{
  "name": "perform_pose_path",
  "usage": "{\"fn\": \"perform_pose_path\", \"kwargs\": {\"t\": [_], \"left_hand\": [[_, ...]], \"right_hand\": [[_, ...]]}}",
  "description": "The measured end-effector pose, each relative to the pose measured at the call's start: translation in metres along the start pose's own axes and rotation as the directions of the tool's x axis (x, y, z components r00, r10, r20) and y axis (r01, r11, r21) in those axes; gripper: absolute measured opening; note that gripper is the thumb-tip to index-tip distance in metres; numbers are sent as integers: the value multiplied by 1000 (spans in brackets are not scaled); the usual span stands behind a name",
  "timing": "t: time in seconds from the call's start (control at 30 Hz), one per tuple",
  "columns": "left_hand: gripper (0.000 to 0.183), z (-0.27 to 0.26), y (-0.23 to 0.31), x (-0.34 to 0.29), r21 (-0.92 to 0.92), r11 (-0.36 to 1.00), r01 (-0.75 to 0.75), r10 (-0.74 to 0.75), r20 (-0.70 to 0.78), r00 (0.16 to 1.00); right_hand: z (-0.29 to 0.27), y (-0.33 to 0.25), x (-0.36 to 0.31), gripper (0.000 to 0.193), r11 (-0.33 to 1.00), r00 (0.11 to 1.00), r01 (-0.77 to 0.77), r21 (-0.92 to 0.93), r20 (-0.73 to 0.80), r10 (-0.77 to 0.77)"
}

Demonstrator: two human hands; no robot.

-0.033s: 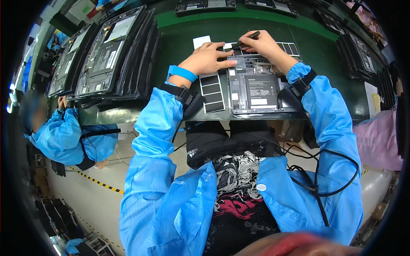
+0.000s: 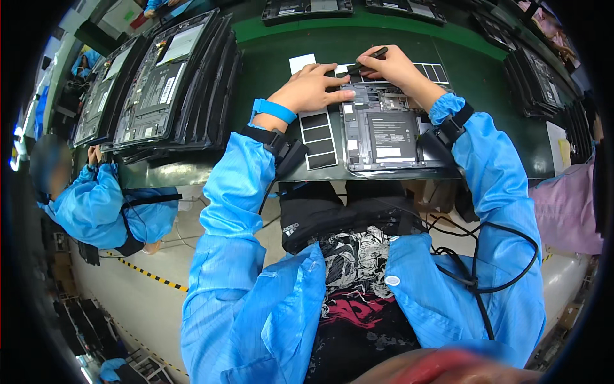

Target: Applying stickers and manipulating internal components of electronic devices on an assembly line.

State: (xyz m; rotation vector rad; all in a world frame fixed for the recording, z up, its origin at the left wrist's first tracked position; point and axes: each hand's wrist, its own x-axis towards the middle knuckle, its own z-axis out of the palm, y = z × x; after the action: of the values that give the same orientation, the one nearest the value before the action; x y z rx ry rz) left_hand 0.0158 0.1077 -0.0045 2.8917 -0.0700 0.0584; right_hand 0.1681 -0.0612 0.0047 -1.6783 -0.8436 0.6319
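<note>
An opened laptop base (image 2: 387, 137) lies in front of me, its black battery (image 2: 391, 133) and inner parts showing. My left hand (image 2: 313, 89) rests at its upper left corner, palm down, fingers stretched out and apart. In my right hand (image 2: 396, 67), above its far edge, is a slim black pen-shaped tool (image 2: 378, 54); whether it is tweezers or a pen I cannot tell. The tool slants down toward my left fingertips, where its tip is hard to make out. Sheets of black rectangular stickers (image 2: 318, 134) lie left of the base and beyond it (image 2: 430, 73).
Tall stacks of laptop bases (image 2: 173, 83) stand on the left of the green table (image 2: 268, 48). More stacks (image 2: 534, 83) are at the right, and others (image 2: 307, 8) along the far side. A co-worker in blue (image 2: 105, 205) sits at left. Black cables (image 2: 473, 281) hang by my right arm.
</note>
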Motion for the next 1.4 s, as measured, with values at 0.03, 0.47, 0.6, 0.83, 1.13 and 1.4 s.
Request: {"fn": "perform_pose_path", "kwargs": {"t": [0.03, 0.47, 0.6, 0.83, 1.13, 1.4], "left_hand": [[55, 2, -1, 0, -2, 1000, 0, 0, -2, 1000], [54, 0, -2, -1, -3, 1000, 12, -12, -4, 1000], [50, -4, 11, -3, 71, 996, 50, -51, 6, 999], [45, -13, 5, 3, 49, 998, 45, -39, -110, 993], [32, -17, 95, 42, -592, 784, 188, -206, 37, 978], [35, 5, 103, 65, -609, 767, 202, -164, 119, 979]], "right_hand": [[-1, 0, 1, 25, 1000, 1000, 2, 4, -4, -2], [2, -4, -5, 27, 998, 999, 38, 58, 7, -39], [-8, -3, -10, 24, 959, 996, 62, 276, -80, -42], [-80, -22, -63, 26, 972, 988, 33, 231, -152, 2], [-100, 19, -109, 27, 940, 977, 3, 342, -201, 70], [-94, 28, -105, 25, 913, 985, 45, 405, -168, 26]]}}
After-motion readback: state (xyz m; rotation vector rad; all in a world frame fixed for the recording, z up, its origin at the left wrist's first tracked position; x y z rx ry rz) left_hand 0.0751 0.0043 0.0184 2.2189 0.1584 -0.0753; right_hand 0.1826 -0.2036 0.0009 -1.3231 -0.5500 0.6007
